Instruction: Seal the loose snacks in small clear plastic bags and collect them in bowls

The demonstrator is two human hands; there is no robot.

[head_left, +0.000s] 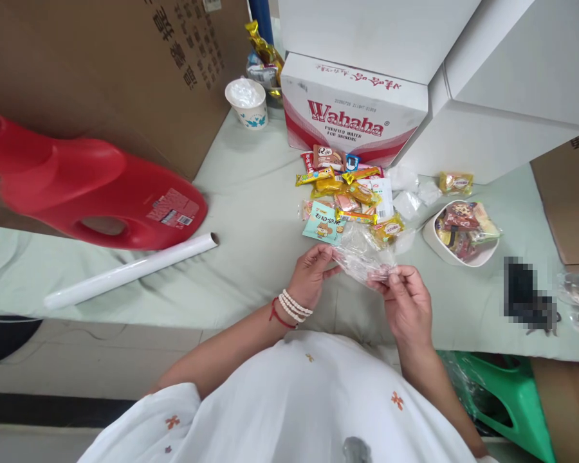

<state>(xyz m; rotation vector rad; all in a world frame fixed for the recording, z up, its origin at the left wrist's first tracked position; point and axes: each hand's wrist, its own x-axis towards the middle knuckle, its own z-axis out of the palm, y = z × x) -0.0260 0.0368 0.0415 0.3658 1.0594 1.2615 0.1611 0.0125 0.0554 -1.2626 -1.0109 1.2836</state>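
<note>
Between my two hands a clear plastic bag (361, 260) is stretched, its film crinkled and see-through. My left hand (311, 273), with beads and a red cord at the wrist, pinches the bag's left end. At the right end, the fingers of my right hand (408, 299) are closed on the film. Just beyond the bag lies a heap of wrapped snacks (340, 186), among them a light-green packet (322, 222) close to my left fingertips. To the right stands a white tub (437, 244) filled with more wrapped snacks (468, 222).
A Wahaha water carton (347, 116) stands behind the snacks. On the left are a red jug (101, 186) and a white roll (130, 270). A paper cup (248, 106) holds crumpled clear plastic. A green stool (506, 399) is below the table edge at right.
</note>
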